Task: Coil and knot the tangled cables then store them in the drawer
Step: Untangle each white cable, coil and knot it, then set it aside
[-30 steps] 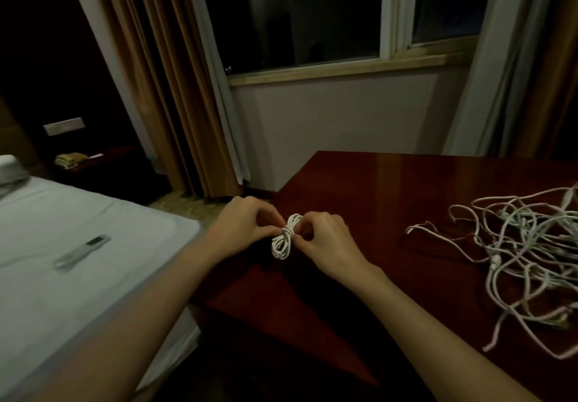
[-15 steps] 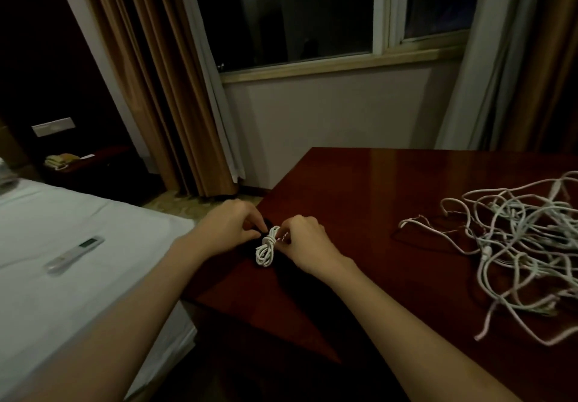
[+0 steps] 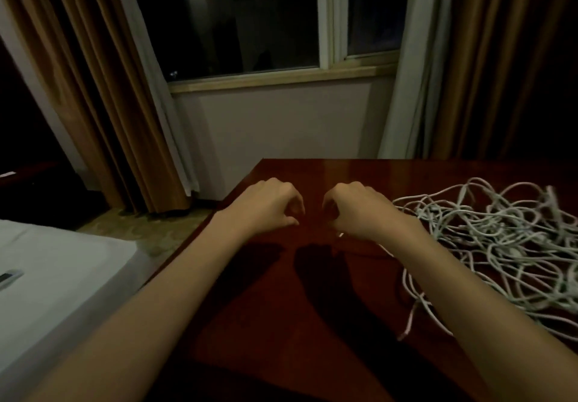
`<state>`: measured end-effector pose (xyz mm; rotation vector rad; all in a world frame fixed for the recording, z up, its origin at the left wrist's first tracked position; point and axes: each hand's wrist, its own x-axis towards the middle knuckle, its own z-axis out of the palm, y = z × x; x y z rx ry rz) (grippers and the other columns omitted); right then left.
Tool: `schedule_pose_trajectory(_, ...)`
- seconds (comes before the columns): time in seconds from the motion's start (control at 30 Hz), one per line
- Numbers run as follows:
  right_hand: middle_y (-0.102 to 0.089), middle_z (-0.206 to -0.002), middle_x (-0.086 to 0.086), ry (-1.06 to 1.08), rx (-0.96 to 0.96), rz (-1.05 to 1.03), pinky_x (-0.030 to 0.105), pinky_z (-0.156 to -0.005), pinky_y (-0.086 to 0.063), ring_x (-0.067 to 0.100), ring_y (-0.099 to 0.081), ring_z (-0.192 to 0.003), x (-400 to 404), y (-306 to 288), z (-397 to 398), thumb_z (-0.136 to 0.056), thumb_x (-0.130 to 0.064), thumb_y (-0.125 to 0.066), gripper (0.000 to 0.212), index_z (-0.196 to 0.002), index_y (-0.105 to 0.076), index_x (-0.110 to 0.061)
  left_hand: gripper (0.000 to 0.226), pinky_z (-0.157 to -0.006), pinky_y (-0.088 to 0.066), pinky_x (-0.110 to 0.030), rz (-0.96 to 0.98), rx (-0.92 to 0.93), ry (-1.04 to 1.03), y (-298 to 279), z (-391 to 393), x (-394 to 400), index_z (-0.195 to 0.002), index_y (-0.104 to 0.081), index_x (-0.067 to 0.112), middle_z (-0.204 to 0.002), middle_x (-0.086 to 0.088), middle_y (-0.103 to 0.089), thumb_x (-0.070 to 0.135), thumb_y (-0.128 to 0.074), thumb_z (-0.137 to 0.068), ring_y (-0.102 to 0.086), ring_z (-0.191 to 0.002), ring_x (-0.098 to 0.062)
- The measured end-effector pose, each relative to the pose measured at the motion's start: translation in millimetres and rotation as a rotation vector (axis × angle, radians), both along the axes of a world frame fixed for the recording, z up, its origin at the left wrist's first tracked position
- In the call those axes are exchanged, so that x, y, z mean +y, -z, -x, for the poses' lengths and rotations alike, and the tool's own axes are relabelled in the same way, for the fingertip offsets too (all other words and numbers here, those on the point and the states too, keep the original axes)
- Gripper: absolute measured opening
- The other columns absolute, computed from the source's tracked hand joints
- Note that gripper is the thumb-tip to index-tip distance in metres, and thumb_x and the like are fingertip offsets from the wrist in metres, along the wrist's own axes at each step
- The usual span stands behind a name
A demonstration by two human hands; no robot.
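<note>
White tangled cables (image 3: 488, 245) sprawl beside the right hand (image 3: 359, 210); both grips loosely curled, left hand (image 3: 269, 206) empty.

Both hands (image 3: 269, 206) hover beside tangled cables (image 3: 500, 245).

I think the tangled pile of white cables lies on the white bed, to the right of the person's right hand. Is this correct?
Not quite. In the head view the tangled white cables lie on the dark red wooden table, not on the bed. The rest holds: the pile is to the right of the right hand. The white bed is at the far left and carries no cables.
</note>
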<state>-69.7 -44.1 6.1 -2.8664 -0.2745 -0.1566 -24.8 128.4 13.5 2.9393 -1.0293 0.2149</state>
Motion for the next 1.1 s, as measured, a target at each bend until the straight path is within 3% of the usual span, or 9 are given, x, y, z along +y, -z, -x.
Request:
schedule_pose_trajectory(0.27,-0.065,-0.112,0.004,0.127,0.0,0.016,0.041,-0.084,-0.054,0.027,-0.062,-0.103,-63,10,12,-0.084,-0.026,-0.069,0.028,-0.112,-0.065,-0.021,0.027,-0.071,-0.044,-0.024,-0.014,0.054,0.134,19,-7,-76,-0.109,-0.07,0.024,-0.106,0.005,-0.068,0.032,-0.074,-0.083,-0.064,-0.098,-0.014)
schedule_pose_trajectory(0.43,-0.065,-0.105,0.005,0.156,0.021,-0.037,0.039,-0.081,-0.054,0.026,-0.063,-0.096,-87,15,14,-0.084,-0.033,-0.07,0.026,-0.104,-0.067,-0.017,0.057,-0.092,-0.048,-0.03,-0.102,0.2,0.118,29,-20,-103,-0.132,-0.053,0.02,-0.129,0.003,-0.057,0.031,-0.076,-0.081,-0.055,-0.116,-0.016)
schedule_pose_trajectory(0.53,-0.066,-0.104,0.006,0.152,0.008,-0.091,0.039,-0.084,-0.054,0.026,-0.063,-0.099,-92,18,13,-0.085,-0.026,-0.068,0.019,-0.103,-0.069,-0.018,0.044,-0.093,-0.051,-0.034,-0.081,0.354,0.136,39,-29,-117,-0.126,-0.058,0.017,-0.122,0.001,-0.06,0.019,-0.07,-0.084,-0.058,-0.107,-0.016)
schedule_pose_trajectory(0.63,-0.068,-0.108,0.004,0.16,-0.075,-0.202,0.033,-0.086,-0.053,0.021,-0.062,-0.102,-90,23,8,-0.091,-0.018,-0.061,0.019,-0.108,-0.069,-0.016,0.018,-0.087,-0.053,-0.038,-0.038,0.364,0.154,56,-37,-129,-0.107,-0.062,0.014,-0.107,-0.005,-0.065,0.016,-0.059,-0.089,-0.062,-0.095,-0.02)
schedule_pose_trajectory(0.7,-0.067,-0.115,0.003,0.148,-0.142,-0.337,0.025,-0.084,-0.05,0.016,-0.061,-0.106,-83,27,2,-0.095,-0.02,-0.056,0.025,-0.118,-0.065,-0.015,0.013,-0.083,-0.054,-0.039,0.057,0.402,0.147,65,-38,-131,-0.102,-0.062,0.014,-0.101,-0.006,-0.066,0.02,-0.054,-0.094,-0.063,-0.09,-0.022)
schedule_pose_trajectory(0.77,-0.064,-0.121,0.002,0.126,-0.131,-0.505,0.017,-0.081,-0.045,0.011,-0.059,-0.107,-75,33,-4,-0.098,-0.024,-0.051,0.031,-0.127,-0.059,-0.014,0.018,-0.082,-0.053,-0.035,0.261,0.503,0.165,70,-34,-129,-0.112,-0.063,0.019,-0.101,0.0,-0.065,0.023,-0.051,-0.098,-0.062,-0.09,-0.017)
schedule_pose_trajectory(0.87,-0.06,-0.129,0.004,0.102,-0.001,-0.587,0.022,-0.09,-0.042,0.014,-0.055,-0.116,-70,48,-13,-0.101,-0.034,-0.045,0.04,-0.135,-0.05,-0.013,0.03,-0.078,-0.052,-0.029,0.437,0.539,0.218,74,-34,-123,-0.124,-0.059,0.018,-0.103,0.0,-0.064,0.01,-0.046,-0.098,-0.061,-0.09,-0.016)
schedule_pose_trajectory(1.0,-0.054,-0.136,0.002,0.085,0.091,-0.614,0.031,-0.103,-0.041,0.016,-0.05,-0.123,-77,63,-14,-0.097,-0.054,-0.04,0.057,-0.14,-0.045,-0.019,0.022,-0.059,-0.046,-0.039,0.568,0.629,0.128,81,-40,-115,-0.092,-0.064,0.011,-0.079,-0.007,-0.064,0.012,-0.042,-0.09,-0.059,-0.064,-0.022)
schedule_pose_trajectory(1.1,-0.065,-0.115,-0.002,0.06,0.113,-0.591,0.022,-0.083,-0.046,0.007,-0.06,-0.102,-87,59,-10,-0.094,-0.059,-0.041,0.054,-0.128,-0.055,-0.02,0.042,-0.05,-0.033,-0.027,0.904,0.808,0.07,79,-36,-109,-0.064,-0.06,0.014,-0.058,-0.004,-0.05,0.009,-0.038,-0.099,-0.044,-0.045,-0.011)
